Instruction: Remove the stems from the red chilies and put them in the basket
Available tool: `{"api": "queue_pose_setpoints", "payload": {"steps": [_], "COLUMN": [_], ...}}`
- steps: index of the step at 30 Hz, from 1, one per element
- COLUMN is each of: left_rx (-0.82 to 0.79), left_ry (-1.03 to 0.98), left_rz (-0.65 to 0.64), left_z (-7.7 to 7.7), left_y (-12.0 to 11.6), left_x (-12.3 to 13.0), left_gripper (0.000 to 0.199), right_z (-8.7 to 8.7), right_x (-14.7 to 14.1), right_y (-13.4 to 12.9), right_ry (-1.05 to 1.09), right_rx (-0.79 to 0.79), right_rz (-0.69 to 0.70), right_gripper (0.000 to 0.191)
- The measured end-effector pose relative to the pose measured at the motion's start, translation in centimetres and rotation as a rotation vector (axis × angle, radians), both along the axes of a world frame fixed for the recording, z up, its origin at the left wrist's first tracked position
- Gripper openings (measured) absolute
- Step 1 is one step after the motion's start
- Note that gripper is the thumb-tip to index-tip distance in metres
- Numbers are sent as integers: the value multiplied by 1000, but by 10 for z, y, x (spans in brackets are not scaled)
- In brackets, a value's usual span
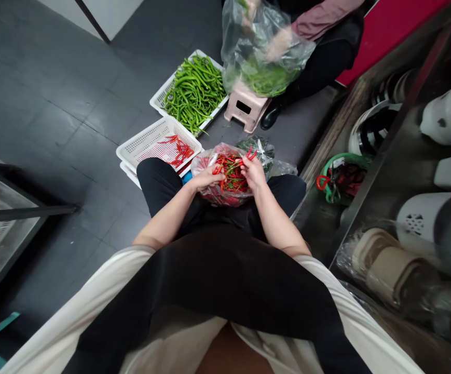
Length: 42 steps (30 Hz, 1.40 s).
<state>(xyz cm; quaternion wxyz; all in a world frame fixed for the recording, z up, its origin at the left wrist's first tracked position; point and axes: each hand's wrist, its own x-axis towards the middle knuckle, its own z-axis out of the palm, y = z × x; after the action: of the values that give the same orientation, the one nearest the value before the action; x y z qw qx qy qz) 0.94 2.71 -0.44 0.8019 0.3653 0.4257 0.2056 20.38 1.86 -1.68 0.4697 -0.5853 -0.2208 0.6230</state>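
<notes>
Below the black apron point(241, 280), the two hands work close together but apart over a plastic bag point(231, 200) in the lap. The left hand point(207, 179) has thumb and fingers pinched on red peppers point(235, 183) at the bag's left side; the right hand point(254, 174) grips a few more, their tips standing up past its fingers. A narrow gap over the bag's mouth separates the hands, and the bag's crumpled edge spreads round the heap. The left knee point(153, 179) and right knee point(291, 189) bound this space on either side.

Just beyond the left knee, a white basket point(137, 148) holds a small scatter of red peppers toward its right end. Past the bag, near the right hand, sits a tied bag of dark greens point(263, 150). A shelf point(369, 200) edges the right side, with a green basket point(329, 169) near its front. To the left, a broad stretch of dark floor point(96, 124) reaches to a metal rack point(30, 212).

Farther out, a second basket point(159, 98) is heaped with green peppers point(197, 88). Close to its right edge stands a pink stool point(244, 109), and above it a co-worker's blurred hands point(279, 44) are in a clear bag of greens point(231, 57).
</notes>
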Motion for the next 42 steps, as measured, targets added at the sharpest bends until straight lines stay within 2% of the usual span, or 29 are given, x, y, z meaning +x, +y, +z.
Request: {"api": "queue_pose_setpoints", "payload": {"steps": [2, 5, 7, 10, 12, 17, 20, 22, 25, 29, 31, 33, 36, 38, 40, 42], "left_rx": [-34, -39, -19, 27, 52, 97, 145, 146, 33, -181, -267, -356, -454, -488, -511, -495], "left_ry": [5, 21, 9, 9, 55, 163, 173, 149, 69, -33, -47, -64, -145, -198, -202, -158], "left_rz": [114, 211, 170, 81, 69, 220, 350, 392, 331, 172, 181, 252, 388, 416, 356, 260], "left_z": [-4, -8, -8, -8, -7, -6, -4, -2, 2, 7, 8, 9, 11, 13, 13, 12], "left_y": [1, 5, 8, 10, 11, 11, 10, 11, 13, 17, 17, 18, 19, 19, 19, 16], "left_x": [-4, -2, 2, 8, 11, 19, 25, 26, 21, 14, 15, 19, 23, 24, 22, 19], "left_gripper": [37, 38, 35, 36, 38, 32, 27, 26, 32, 40, 38, 33, 25, 25, 27, 30], "right_z": [2, 6, 7, 9, 10, 8, 2, -4, -10, -9, -6, -1, 5, 10, 13, 15], "right_x": [6, 8, 3, -5, -7, -6, -8, -10, -11, -2, 2, 1, -9, -16, -18, -14], "right_y": [0, -3, -5, -3, -2, -6, -15, -20, -22, -21, -21, -23, -27, -28, -29, -28], "right_ry": [-35, 19, 67, 76, 34, 39, 52, -5, -135, -288, -357, -397, -383, -343, -284, -187], "right_rx": [-3, -16, -41, -70, -62, -52, -86, -32, 156, 382, 440, 459, 440, 439, 451, 427], "right_rz": [115, 417, 530, 608, 651, 640, 542, 466, 460, 611, 644, 623, 491, 437, 516, 716], "right_gripper": [26, 30, 33, 36, 37, 41, 45, 46, 43, 37, 33, 32, 31, 30, 30, 31]}}
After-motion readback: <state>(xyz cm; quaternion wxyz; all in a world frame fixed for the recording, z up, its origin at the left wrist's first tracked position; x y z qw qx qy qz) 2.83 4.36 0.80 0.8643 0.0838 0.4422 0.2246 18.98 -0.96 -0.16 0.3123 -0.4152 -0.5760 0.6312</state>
